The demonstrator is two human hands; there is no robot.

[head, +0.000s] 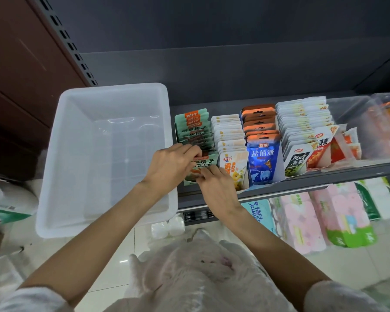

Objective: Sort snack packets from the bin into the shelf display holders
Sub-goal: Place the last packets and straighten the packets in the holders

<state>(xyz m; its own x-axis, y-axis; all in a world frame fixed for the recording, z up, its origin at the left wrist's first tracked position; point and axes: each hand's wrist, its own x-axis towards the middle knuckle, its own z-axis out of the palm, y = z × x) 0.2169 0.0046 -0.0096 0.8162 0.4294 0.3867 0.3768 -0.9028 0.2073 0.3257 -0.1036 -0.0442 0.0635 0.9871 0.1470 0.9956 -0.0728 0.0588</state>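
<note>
A translucent white bin (54, 167) sits at the left end of the shelf, and nothing shows inside it. Right of it stand display holders with rows of snack packets: green packets (192, 127), white-and-yellow packets (229, 136), orange-topped blue packets (262, 154), and white seaweed packets (302, 127). My left hand (171, 165) and my right hand (216, 183) both meet at the front green packet (206, 162) in the leftmost holder. Fingers of both hands curl over that packet's edges, hiding much of it.
A clear tray (351, 109) with red-and-orange snack packs stands at the shelf's right end. Below the shelf edge (302, 185) lie tissue packs (302, 221) in pink, blue and green. A perforated upright (61, 34) rises behind the bin. Tiled floor lies underneath.
</note>
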